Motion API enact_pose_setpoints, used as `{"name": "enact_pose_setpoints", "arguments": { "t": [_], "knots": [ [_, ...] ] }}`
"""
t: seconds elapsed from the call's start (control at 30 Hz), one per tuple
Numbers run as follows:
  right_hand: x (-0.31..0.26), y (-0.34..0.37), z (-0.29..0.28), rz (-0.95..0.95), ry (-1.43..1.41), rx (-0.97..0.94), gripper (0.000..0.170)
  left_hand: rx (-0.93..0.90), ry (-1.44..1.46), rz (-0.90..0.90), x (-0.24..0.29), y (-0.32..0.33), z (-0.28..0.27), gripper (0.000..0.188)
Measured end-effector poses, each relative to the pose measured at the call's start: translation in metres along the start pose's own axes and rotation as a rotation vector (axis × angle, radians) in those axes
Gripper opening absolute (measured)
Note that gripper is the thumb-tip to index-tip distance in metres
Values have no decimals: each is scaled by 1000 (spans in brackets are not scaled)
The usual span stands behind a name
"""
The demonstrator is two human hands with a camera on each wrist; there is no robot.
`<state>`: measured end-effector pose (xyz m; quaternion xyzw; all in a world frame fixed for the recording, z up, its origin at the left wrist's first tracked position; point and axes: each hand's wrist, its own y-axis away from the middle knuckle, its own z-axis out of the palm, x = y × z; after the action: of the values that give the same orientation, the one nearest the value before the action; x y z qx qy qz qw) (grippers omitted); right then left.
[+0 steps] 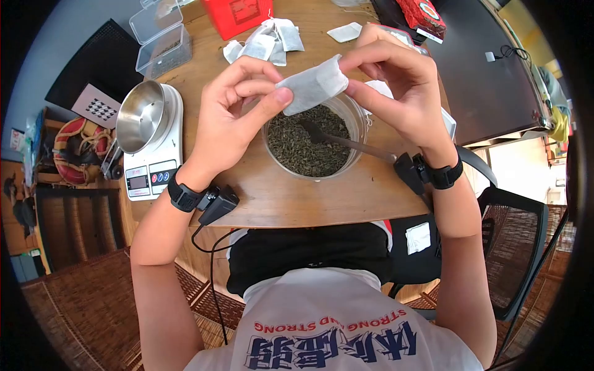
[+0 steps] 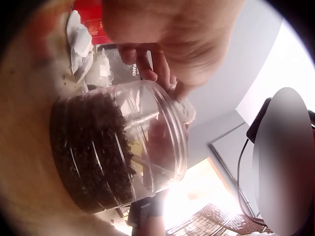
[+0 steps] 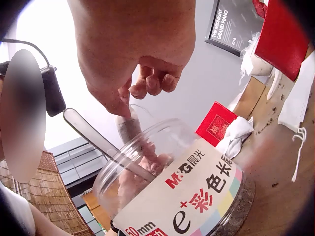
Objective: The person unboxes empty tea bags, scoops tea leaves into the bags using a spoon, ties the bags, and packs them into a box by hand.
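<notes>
A white mesh tea bag is stretched between my two hands, a greyish fill showing through it. My left hand pinches its left end between thumb and fingers. At the other end, thumb and forefinger of my right hand pinch the bag's corner. Beneath it stands a clear plastic jar, partly filled with dark dried leaves. A long-handled spoon leans in the jar, its head on the leaves. The right wrist view shows the jar's printed label.
On the left, a metal bowl sits on a white kitchen scale. Several tea bags lie piled before a red box. A lidded clear container stands back left; another flat bag lies back right.
</notes>
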<state>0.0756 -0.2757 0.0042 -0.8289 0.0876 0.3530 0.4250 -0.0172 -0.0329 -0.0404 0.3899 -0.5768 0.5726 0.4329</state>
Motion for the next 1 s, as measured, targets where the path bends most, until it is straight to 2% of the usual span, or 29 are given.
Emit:
{"name": "enact_pose_setpoints", "arguments": {
  "t": [0.13,0.23,0.3,0.43,0.6,0.67,1.0],
  "knots": [
    [0,1,1,-4,80,-40,19,-28,-32,-21,2,1,1,16],
    [-2,1,3,9,53,-31,15,-91,-151,87,1,-4,1,15],
    [-2,1,2,24,54,-58,14,-194,-468,374,1,-8,0,19],
    [-1,4,8,60,76,-170,11,-141,-407,311,6,-4,-1,27],
    [0,8,15,121,7,-180,10,-186,-362,291,5,-5,1,28],
    [0,10,20,184,-41,-158,8,-221,-411,304,6,-5,-1,29],
    [11,16,30,193,-61,-82,9,-238,-364,289,-1,-6,-3,19]
  ]
}}
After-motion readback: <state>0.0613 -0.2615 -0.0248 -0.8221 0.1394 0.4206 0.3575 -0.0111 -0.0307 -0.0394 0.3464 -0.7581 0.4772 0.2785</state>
